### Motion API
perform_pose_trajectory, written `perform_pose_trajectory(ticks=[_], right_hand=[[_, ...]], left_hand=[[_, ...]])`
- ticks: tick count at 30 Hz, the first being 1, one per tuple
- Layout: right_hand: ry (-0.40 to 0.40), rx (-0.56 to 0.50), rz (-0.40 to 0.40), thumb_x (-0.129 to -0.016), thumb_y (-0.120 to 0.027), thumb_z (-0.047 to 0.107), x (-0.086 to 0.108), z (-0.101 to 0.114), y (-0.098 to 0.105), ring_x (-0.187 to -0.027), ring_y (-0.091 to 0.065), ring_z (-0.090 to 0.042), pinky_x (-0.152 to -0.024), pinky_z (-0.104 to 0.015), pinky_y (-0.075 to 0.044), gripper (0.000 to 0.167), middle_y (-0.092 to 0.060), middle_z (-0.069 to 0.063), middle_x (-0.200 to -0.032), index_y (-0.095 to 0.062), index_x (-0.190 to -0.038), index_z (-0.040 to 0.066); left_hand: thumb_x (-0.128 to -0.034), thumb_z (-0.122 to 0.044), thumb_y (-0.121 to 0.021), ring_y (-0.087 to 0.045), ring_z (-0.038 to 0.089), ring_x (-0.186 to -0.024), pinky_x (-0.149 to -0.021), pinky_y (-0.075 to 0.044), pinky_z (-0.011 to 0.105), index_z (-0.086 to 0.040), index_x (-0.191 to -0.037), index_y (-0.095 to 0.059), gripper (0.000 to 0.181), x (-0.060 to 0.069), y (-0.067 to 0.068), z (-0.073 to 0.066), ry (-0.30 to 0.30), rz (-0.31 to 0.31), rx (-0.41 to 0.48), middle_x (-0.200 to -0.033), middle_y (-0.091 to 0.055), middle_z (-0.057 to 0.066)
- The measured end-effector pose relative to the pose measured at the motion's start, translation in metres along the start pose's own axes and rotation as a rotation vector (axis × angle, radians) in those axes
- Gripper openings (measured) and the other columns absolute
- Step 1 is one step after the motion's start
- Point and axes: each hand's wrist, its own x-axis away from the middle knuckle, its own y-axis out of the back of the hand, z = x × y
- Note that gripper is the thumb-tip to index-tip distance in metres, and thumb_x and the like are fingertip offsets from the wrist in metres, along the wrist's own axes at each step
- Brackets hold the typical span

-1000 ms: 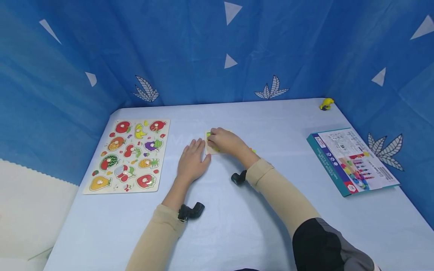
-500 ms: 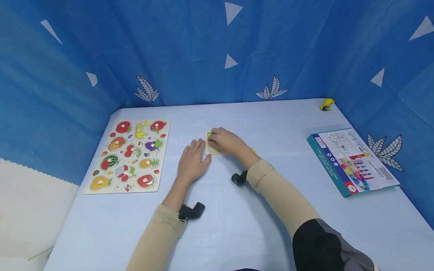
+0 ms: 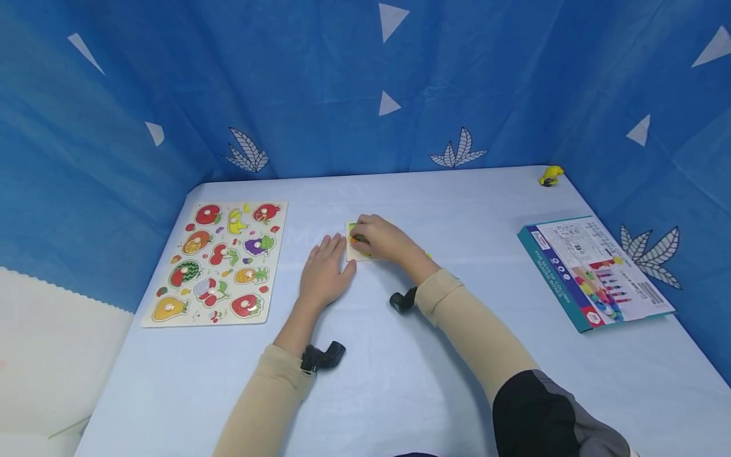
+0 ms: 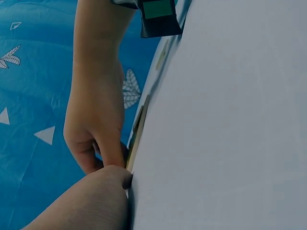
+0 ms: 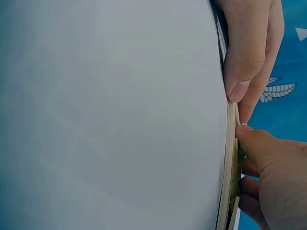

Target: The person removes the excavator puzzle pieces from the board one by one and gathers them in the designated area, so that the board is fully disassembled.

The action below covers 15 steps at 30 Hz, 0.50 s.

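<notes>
A small square wooden puzzle board [image 3: 352, 254] with a green and yellow picture lies mid-table, mostly covered by my right hand [image 3: 381, 237]. That hand's fingers are curled down, and thumb and fingers pinch a thin puzzle piece [image 5: 235, 167] on the board. My left hand [image 3: 324, 273] lies flat on the table with fingers spread, beside the board's left edge. Its thumb touches the near left corner, as the left hand [image 5: 247, 43] in the right wrist view also shows. In the left wrist view, the board [image 4: 138, 132] appears edge-on. The piece's full shape is hidden.
A larger fruit knob puzzle [image 3: 223, 263] lies at the left of the white table [image 3: 377, 381]. A teal-edged flat box [image 3: 594, 270] lies at the right. In the back right corner sits a small yellow toy [image 3: 551, 176]. Blue curtain [image 3: 320, 82] surrounds the back.
My right hand's fingers have shifted slightly over the board, and more of a dark and orange patch shows beneath them. The left hand stays in place.
</notes>
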Motion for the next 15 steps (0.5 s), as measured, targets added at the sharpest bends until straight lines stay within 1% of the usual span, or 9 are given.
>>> perform_pose_trajectory(ticks=[4, 9, 15], right_hand=[[-0.001, -0.016, -0.001, -0.100, -0.060, 0.026, 0.0004, 0.0000, -0.0002, -0.104, -0.061, -0.020, -0.097, -0.034, -0.051, 0.028, -0.065, -0.004, -0.112, -0.070, -0.121, 0.012], [-0.010, -0.059, -0.012, -0.100, -0.059, 0.028, 0.0012, -0.0017, -0.0018, -0.105, -0.060, -0.019, -0.097, -0.033, -0.051, 0.028, -0.065, -0.003, -0.113, -0.071, -0.121, 0.013], [-0.022, -0.071, -0.019, -0.100, -0.059, 0.030, 0.0015, -0.0029, -0.0021, -0.105, -0.061, -0.017, -0.098, -0.033, -0.051, 0.028, -0.065, -0.001, -0.112, -0.071, -0.119, 0.013]], left_hand=[[-0.0999, -0.047, -0.042, -0.017, 0.023, -0.155, -0.127, -0.013, 0.045, -0.012, -0.155, -0.034, 0.066, 0.0005, 0.0002, -0.0002, -0.001, -0.001, 0.002, -0.164, -0.029, 0.005], [-0.1001, -0.047, -0.042, -0.017, 0.023, -0.155, -0.127, -0.013, 0.045, -0.012, -0.155, -0.034, 0.066, 0.0007, 0.0003, -0.0004, 0.004, 0.001, 0.000, -0.164, -0.029, 0.004], [-0.1003, -0.047, -0.042, -0.016, 0.023, -0.155, -0.127, -0.012, 0.044, -0.013, -0.156, -0.033, 0.066, 0.0009, 0.0003, -0.0008, 0.010, 0.003, -0.002, -0.164, -0.028, 0.004]])
